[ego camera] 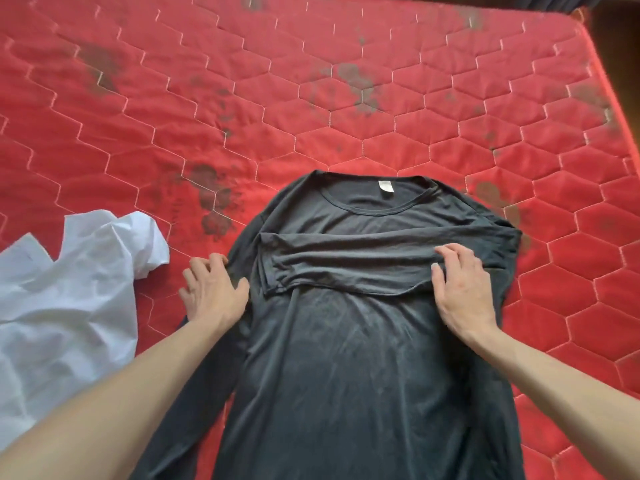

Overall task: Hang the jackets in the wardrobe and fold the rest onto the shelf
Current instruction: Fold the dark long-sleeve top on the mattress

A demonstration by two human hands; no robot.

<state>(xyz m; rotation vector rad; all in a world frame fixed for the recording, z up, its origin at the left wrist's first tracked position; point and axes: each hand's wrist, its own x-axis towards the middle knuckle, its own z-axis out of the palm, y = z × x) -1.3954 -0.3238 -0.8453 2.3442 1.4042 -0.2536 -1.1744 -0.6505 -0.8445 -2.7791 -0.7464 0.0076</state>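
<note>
Shirt point(346, 358): dark grey, long-sleeved, flat and face up on the mattress point(311, 109), neckline away from the camera, hem out of view at the bottom edge.
Label point(385, 187): small and white, inside the back of the neckline.
Folded sleeve point(346, 263): from the right shoulder, laid across the chest in a band, cuff end near the shirt's left side.
Other sleeve point(166, 441): along the shirt's left edge, under the left forearm, down to the bottom edge.
Left hand point(211, 289): palm down at the shirt's left edge, just below the shoulder; thumb on the dark cloth, fingers spread and slightly bent, tips on or near the edge of the cloth and the mattress; whether any cloth is pinched cannot be told.
Right hand point(464, 285): palm down on the right end of the folded sleeve, near the fold at the shoulder; fingers close together and slightly bent, tips on the upper edge of the band, thumb out to the side on the cloth; pressing, no pinch visible.
White garment point(69, 289): crumpled, on the mattress left of the shirt, near the left hand but apart from it, partly cut off by the left edge.
Mattress: red, quilted in hexagons, with dark smudged patches; its far right corner in view at the top right.
</note>
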